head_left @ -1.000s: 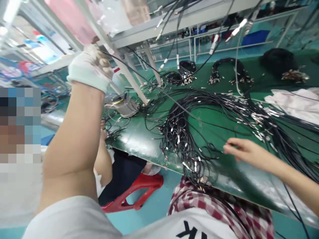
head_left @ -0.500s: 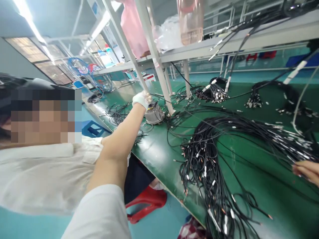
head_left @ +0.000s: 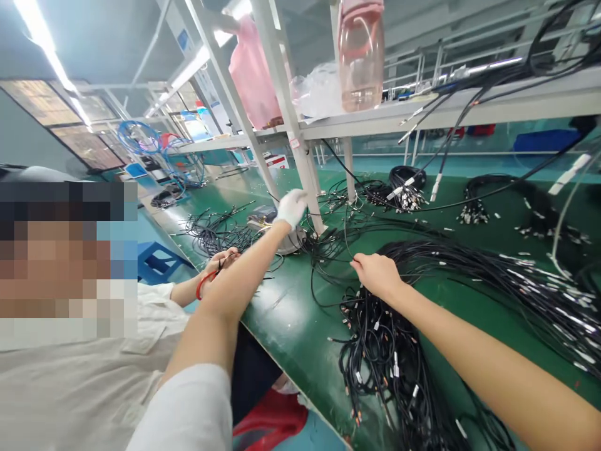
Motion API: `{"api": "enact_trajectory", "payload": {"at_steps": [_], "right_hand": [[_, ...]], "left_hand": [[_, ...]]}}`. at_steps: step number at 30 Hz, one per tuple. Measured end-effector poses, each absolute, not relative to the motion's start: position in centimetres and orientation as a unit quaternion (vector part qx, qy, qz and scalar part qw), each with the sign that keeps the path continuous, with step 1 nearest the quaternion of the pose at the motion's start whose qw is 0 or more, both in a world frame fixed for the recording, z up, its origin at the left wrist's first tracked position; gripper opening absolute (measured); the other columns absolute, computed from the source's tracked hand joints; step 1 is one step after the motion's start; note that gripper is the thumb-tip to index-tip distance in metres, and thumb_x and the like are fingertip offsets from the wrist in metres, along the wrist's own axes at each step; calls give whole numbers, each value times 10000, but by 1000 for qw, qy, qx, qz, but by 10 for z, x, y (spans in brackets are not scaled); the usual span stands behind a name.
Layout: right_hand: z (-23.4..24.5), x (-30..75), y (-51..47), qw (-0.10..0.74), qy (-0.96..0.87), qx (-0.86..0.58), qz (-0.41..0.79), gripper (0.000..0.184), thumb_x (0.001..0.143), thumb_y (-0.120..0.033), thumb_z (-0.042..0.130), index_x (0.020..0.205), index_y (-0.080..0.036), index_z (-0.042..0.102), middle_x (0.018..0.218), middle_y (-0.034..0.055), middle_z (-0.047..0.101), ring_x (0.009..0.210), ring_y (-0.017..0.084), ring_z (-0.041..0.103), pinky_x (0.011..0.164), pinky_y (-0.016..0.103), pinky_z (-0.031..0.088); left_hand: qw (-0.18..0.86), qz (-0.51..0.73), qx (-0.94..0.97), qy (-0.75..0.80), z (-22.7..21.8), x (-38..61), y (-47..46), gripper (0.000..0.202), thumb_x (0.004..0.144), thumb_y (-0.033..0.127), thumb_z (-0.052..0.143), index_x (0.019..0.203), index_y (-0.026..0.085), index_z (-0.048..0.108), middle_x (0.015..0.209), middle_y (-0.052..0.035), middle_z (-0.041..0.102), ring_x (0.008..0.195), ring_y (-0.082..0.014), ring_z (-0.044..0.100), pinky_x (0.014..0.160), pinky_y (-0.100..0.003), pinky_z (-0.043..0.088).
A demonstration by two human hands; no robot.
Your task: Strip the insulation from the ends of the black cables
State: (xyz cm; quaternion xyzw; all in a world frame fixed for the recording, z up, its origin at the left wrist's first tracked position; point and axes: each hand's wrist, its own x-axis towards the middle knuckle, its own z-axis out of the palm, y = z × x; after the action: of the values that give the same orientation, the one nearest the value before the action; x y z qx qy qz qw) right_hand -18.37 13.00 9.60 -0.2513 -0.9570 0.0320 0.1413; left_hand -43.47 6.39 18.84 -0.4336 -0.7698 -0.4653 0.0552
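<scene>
My right hand point(head_left: 375, 275) is closed in a pinch on a thin black cable point(head_left: 347, 232), just above the left end of a big bundle of black cables point(head_left: 451, 257). Many of those cables have white labels, and some ends show copper. My left hand point(head_left: 292, 208), in a white glove, is over a grey rounded device point(head_left: 293, 241) beside the shelf post. Its fingers are blurred, so whether it grips anything is unclear. Loose black cables point(head_left: 323, 247) lie tangled on the green table point(head_left: 282, 307) between my hands.
A co-worker's hand point(head_left: 224, 260) with a red wristband is close to my left forearm. White shelf posts point(head_left: 307, 181) rise from the table. A pink bottle point(head_left: 361, 59) stands on the shelf. Coiled cable bundles point(head_left: 407, 188) lie farther back, and a red stool point(head_left: 277, 419) is below the edge.
My right hand has come in from the right edge to the middle and pinches a cable. My left hand has shifted right and slightly down. The co-worker's hand has come into view.
</scene>
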Motion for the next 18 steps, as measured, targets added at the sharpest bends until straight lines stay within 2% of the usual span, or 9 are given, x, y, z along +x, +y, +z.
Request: {"api": "enact_trajectory", "payload": {"at_steps": [3, 5, 7, 9, 12, 14, 18], "right_hand": [[86, -180, 130, 144, -961, -229, 55, 390, 1030, -423, 345, 1050, -243, 690, 906, 83, 760, 823, 248, 715, 684, 315, 448], [86, -168, 130, 154, -966, -195, 69, 405, 1044, -427, 312, 1105, -258, 675, 970, 65, 760, 882, 230, 708, 716, 307, 448], [87, -154, 129, 164, -972, -150, 81, 408, 1051, -434, 302, 1146, -270, 664, 1032, 47, 757, 944, 210, 698, 761, 297, 450], [87, -139, 126, 170, -975, -106, 90, 401, 1051, -434, 318, 1163, -266, 664, 1061, 44, 754, 976, 195, 691, 801, 289, 451], [81, -118, 123, 179, -977, -57, 99, 376, 1047, -417, 354, 1147, -256, 678, 1054, 42, 757, 960, 186, 695, 815, 288, 460], [74, -108, 121, 185, -976, -38, 104, 351, 1044, -405, 377, 1131, -261, 685, 1025, 28, 761, 920, 183, 701, 794, 292, 469], [65, -98, 119, 214, -968, -38, 124, 338, 1045, -399, 385, 1174, -255, 663, 1032, 21, 759, 893, 173, 704, 779, 291, 484]], "left_hand": [[-15, -391, -540, -745, 139, -395, 56, 522, 752, 23, 590, 1189, 283, 708, 1294, 2, 649, 1218, -196, 595, 1087, -289, 458], [-56, -335, -603, -722, 116, -376, 53, 685, 753, 35, 585, 1356, 360, 593, 1469, 35, 512, 1292, -200, 549, 1101, -290, 448], [-84, -316, -582, -744, 106, -370, 58, 699, 795, 88, 602, 1421, 384, 515, 1506, 22, 460, 1326, -228, 518, 1118, -326, 429], [-107, -326, -512, -787, 107, -378, 70, 582, 840, 162, 632, 1389, 337, 549, 1382, -32, 561, 1264, -253, 562, 1087, -362, 451], [-151, -334, -438, -821, 117, -404, 91, 378, 915, 282, 624, 1285, 207, 608, 1151, -86, 655, 1057, -239, 653, 940, -401, 542], [-184, -340, -395, -833, 119, -419, 98, 355, 952, 342, 597, 1255, 156, 594, 1153, -96, 645, 1004, -215, 653, 876, -410, 566], [-255, -348, -307, -848, 105, -430, 100, 377, 964, 379, 586, 1260, 146, 573, 1216, -105, 614, 1031, -210, 636, 874, -414, 568]]}}
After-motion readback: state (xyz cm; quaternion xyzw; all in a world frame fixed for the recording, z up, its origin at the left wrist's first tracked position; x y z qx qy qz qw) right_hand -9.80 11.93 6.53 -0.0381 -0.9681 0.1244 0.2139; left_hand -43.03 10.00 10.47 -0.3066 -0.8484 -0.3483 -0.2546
